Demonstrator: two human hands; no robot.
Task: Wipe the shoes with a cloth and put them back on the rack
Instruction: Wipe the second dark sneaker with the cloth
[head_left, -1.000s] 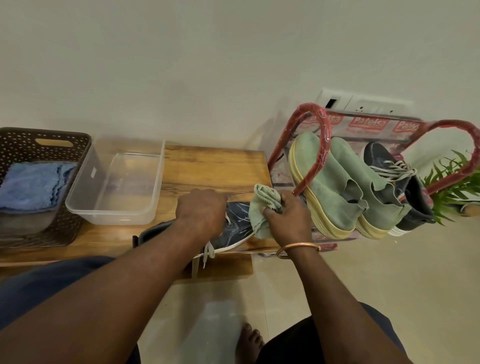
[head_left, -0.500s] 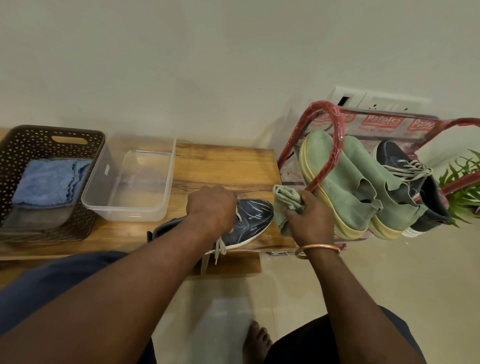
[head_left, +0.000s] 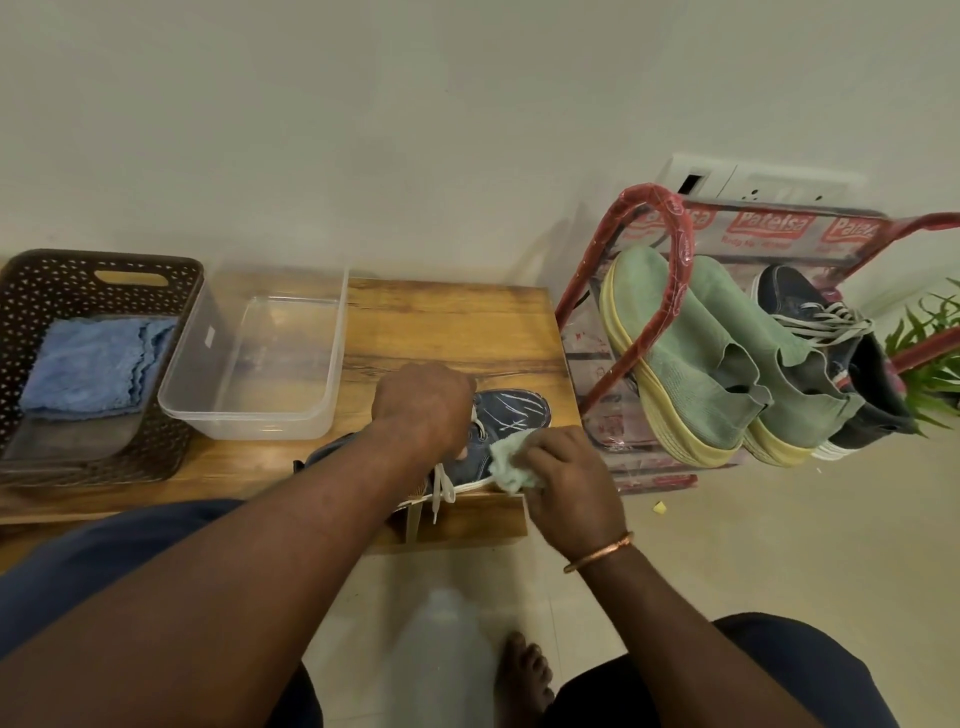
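Navy sneaker (head_left: 511, 415): on the wooden worktop (head_left: 447, 322) at its front edge, toe pointing right, laces hanging over the edge.
Left hand (head_left: 423, 410): on top of the sneaker at the laces, fingers curled down round its upper.
Right hand (head_left: 566, 483): at the sneaker's near side, fingers bunched round the green cloth (head_left: 511, 462), which touches the sneaker's side.
Shoe rack (head_left: 675, 249): right of the sneaker; holds two green slip-on shoes (head_left: 691, 364) and a second navy sneaker (head_left: 810, 322).
Clear plastic tub (head_left: 260, 364): left of the sneaker.
Brown basket (head_left: 31, 291): farther left, with a blue towel (head_left: 93, 364) inside.
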